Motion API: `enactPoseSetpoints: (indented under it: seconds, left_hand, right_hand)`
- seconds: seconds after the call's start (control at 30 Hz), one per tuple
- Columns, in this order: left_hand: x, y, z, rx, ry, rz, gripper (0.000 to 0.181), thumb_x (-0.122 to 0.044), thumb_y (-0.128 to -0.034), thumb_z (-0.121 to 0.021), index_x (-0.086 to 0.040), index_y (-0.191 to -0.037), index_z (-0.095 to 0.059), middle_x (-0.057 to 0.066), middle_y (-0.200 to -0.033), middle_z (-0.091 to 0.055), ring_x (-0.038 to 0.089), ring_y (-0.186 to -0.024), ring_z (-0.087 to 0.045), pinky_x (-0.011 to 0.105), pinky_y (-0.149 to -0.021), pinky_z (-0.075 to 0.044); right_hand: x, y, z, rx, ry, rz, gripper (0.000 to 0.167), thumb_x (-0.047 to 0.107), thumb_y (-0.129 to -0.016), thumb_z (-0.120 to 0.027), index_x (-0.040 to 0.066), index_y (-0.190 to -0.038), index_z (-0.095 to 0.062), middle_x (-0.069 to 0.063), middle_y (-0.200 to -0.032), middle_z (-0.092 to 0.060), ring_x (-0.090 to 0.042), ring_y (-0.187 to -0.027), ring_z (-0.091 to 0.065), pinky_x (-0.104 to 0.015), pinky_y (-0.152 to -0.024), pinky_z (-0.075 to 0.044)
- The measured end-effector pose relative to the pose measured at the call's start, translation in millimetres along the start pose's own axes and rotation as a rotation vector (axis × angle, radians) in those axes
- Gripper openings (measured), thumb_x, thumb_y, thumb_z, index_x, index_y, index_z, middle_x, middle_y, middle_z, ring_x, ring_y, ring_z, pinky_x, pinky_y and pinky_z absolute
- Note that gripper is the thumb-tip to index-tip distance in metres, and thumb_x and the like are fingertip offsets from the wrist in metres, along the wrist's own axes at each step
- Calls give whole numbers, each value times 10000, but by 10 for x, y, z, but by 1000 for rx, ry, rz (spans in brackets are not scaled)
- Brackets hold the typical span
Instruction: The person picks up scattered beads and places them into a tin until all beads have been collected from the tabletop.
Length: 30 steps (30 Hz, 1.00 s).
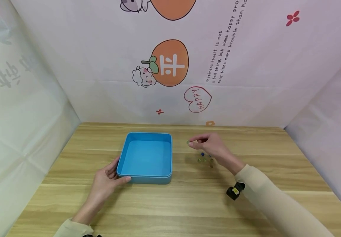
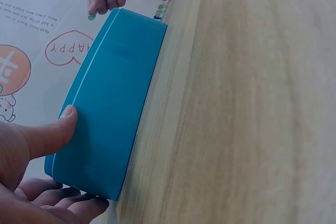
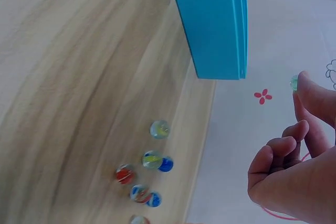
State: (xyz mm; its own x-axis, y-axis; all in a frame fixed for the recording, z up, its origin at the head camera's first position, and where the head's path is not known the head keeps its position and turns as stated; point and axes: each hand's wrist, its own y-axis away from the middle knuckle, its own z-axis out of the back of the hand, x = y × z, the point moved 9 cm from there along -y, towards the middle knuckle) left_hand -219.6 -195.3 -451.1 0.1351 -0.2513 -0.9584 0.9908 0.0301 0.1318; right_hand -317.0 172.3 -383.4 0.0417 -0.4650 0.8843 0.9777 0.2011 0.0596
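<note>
A square blue box (image 1: 145,158), open at the top and with nothing inside, stands on the table left of the middle. My left hand (image 1: 105,181) grips its near left corner. In the left wrist view the thumb lies against the box wall (image 2: 107,98), while the other fingers touch the adjoining side. To the right of the box, above the table, my right hand (image 1: 213,144) pinches a clear greenish glass marble (image 3: 294,83) between thumb and forefinger. Several more marbles lie below that hand, among them a yellow-swirled one (image 3: 152,160) and a red one (image 3: 125,174).
The wood-grain table (image 1: 164,204) ends at a white printed cloth (image 1: 105,102) that rises behind it. More white cloth hangs along the left and right sides. A small black device (image 1: 235,191) sits on the right wrist.
</note>
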Motion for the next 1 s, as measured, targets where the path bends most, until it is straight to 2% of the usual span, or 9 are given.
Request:
enactPoseSetpoints:
  seconds: [0.13,0.37,0.6,0.8,1.0]
  left_hand:
    - [-24,-9,-4,2,1,-8,938,-92,-895,-870,-23,-1646,-312,224,-1672,-290,373,-1512,-337,407,-1134,-416]
    - [-44,-21,2,-4,-13,-17,933,-90,-892,-872,-22,-1643,-321,222,-1667,-302,368,-1510,-344,409,-1133,-414]
    - [-25,-20,0,6,-4,-8,946,-89,-895,-869,-8,-1645,-298,226,-1672,-286,369,-1512,-334,401,-1132,-412]
    - [-10,-14,-1,4,-6,1,945,-80,-892,-870,-11,-1645,-303,234,-1666,-294,370,-1508,-343,400,-1130,-416]
    - [-8,6,-2,2,-8,0,940,-76,-894,-867,-8,-1643,-304,234,-1665,-295,372,-1506,-346,400,-1126,-419]
  right_hand:
    - [104,-38,-21,3,-4,21,258,264,-944,-834,71,-1115,-826,-60,-873,-553,-225,-809,-452,-322,-678,-361]
    - [230,-87,-91,36,16,17,252,266,-952,-822,91,-1134,-823,-74,-959,-575,-236,-900,-478,-363,-757,-397]
    - [393,-126,-179,63,1,44,217,254,-957,-816,90,-1098,-828,-57,-879,-535,-249,-850,-475,-366,-735,-355]
    - [470,-152,-302,103,-27,4,216,258,-953,-820,102,-1102,-824,-56,-955,-558,-254,-951,-499,-389,-810,-406]
    - [532,-210,-428,126,-57,7,180,246,-948,-830,118,-1075,-832,-59,-927,-563,-258,-935,-503,-389,-807,-413]
